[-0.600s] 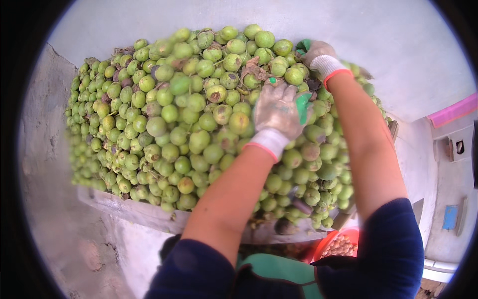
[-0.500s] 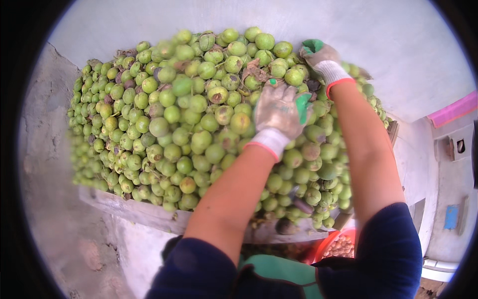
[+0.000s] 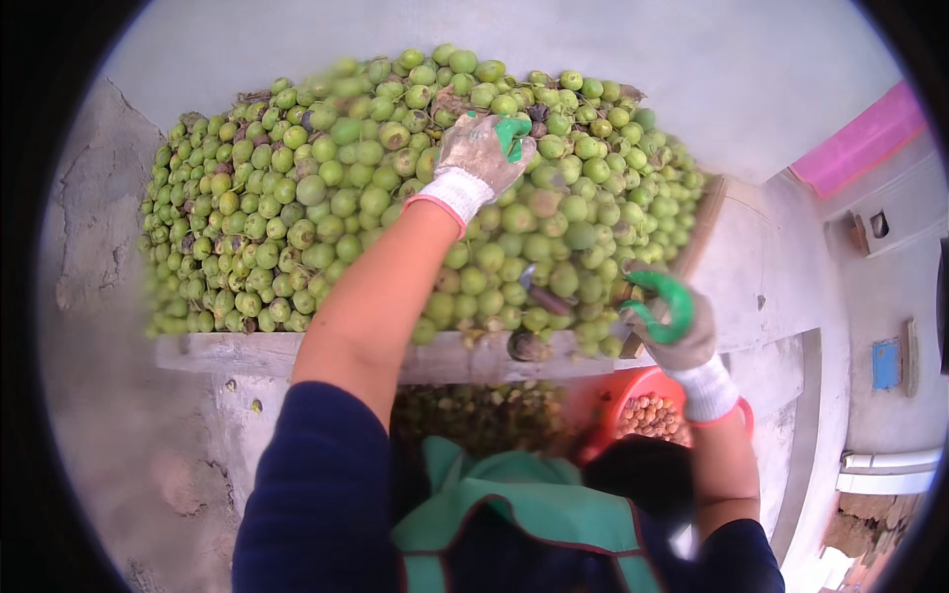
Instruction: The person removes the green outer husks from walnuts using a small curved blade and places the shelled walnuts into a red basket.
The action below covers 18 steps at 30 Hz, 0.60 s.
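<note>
A large heap of round green fruits (image 3: 277,212), some brown-spotted, fills a ledge against the wall. My left hand (image 3: 484,153), in a soiled white glove with green patches, bends its fingers over the upper middle of the heap; whatever is in them is hidden. At the heap's near right corner, my right hand (image 3: 677,321) wears a matching glove. Its green thumb and forefinger curve toward each other, but motion smears them and I cannot tell whether they hold anything. Between the hands, on the fruits, lies a small knife (image 3: 547,296) with a brown handle.
A wooden board (image 3: 455,358) edges the heap in front. Below it, at the right, stands a red tub (image 3: 610,410) with brownish round pieces. A dark, shrivelled fruit (image 3: 529,346) sits at the board. Pink cloth (image 3: 860,138) hangs at the far right.
My right hand has come from the heap's far right top down to its near right corner. My left hand has shifted left and its fingers have curled. The view has also shifted.
</note>
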Available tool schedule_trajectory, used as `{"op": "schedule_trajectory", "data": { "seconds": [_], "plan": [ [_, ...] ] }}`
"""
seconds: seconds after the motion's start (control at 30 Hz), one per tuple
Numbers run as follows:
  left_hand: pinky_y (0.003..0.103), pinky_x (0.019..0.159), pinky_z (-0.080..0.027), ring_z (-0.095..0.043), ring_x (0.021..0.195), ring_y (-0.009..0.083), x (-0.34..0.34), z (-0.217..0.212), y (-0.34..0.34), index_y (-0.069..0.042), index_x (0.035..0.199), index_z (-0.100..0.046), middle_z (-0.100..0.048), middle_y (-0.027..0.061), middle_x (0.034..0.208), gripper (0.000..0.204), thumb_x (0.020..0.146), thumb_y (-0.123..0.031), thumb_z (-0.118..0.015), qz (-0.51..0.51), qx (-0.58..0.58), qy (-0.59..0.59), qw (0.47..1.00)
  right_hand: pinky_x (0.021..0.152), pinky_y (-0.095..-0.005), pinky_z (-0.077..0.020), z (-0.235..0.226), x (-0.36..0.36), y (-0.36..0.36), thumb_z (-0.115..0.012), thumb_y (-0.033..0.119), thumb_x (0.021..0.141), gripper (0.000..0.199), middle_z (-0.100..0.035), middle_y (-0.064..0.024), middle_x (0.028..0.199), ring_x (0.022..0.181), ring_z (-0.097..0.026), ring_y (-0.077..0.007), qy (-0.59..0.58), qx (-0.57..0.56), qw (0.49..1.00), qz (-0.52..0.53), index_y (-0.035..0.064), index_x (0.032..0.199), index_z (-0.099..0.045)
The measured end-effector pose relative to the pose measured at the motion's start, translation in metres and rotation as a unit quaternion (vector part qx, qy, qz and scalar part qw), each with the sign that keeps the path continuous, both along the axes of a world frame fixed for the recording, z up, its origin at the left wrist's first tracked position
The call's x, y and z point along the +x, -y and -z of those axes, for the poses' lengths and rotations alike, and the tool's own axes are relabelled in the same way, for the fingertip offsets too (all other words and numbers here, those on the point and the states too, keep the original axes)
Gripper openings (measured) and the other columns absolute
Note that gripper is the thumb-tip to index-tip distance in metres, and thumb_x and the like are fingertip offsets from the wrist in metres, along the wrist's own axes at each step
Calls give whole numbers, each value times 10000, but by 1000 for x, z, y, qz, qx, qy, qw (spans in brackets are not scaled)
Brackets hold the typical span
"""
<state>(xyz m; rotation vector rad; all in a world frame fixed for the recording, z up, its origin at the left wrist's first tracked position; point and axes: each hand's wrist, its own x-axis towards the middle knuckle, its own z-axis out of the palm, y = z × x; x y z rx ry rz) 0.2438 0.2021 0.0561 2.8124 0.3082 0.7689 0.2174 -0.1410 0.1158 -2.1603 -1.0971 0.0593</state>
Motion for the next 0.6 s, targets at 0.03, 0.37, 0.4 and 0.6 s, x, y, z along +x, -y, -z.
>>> {"op": "schedule_trajectory", "data": {
  "seconds": [0.03, 0.37, 0.4, 0.6],
  "plan": [
    [444, 991, -485, -647, 1061, 333, -19, -3, 23, -164, 1230, -669, -686, 163, 1138, 431, 971, -455, -484, 24, -75, 9, 997, 897, -384, -560, 5, -17, 17, -795, 139, 817, 447, -710, -123, 1168, 1050, -700, -310, 1, -8, 1000, 7, 99, 1240, -658],
    [340, 831, -596, -672, 1033, 169, -238, 8, 183, -85, 1357, -576, -661, 56, 1202, 468, 1033, -423, -562, 146, -767, -207, 590, 785, -455, -555, 36, -134, 39, -777, 247, 838, 414, -711, -144, 1070, 928, -681, -387, -42, 45, 996, -60, 124, 1215, -659],
    [333, 824, -605, -688, 1013, 194, -249, -6, 189, -96, 1407, -519, -661, 64, 1194, 503, 1053, -453, -501, 140, -744, -258, 600, 788, -460, -553, 46, -136, 42, -776, 257, 839, 420, -708, -145, 1075, 930, -678, -388, -48, 61, 995, -66, 127, 1221, -656],
    [430, 848, -616, -698, 1028, 227, -258, 39, 199, -89, 1451, -450, -630, 90, 1269, 508, 1089, -440, -384, 174, -859, -142, 460, 783, -421, -573, 54, -139, 48, -776, 221, 864, 428, -716, -128, 992, 870, -715, -313, -28, 29, 996, -84, 85, 1241, -629]
  ]
}}
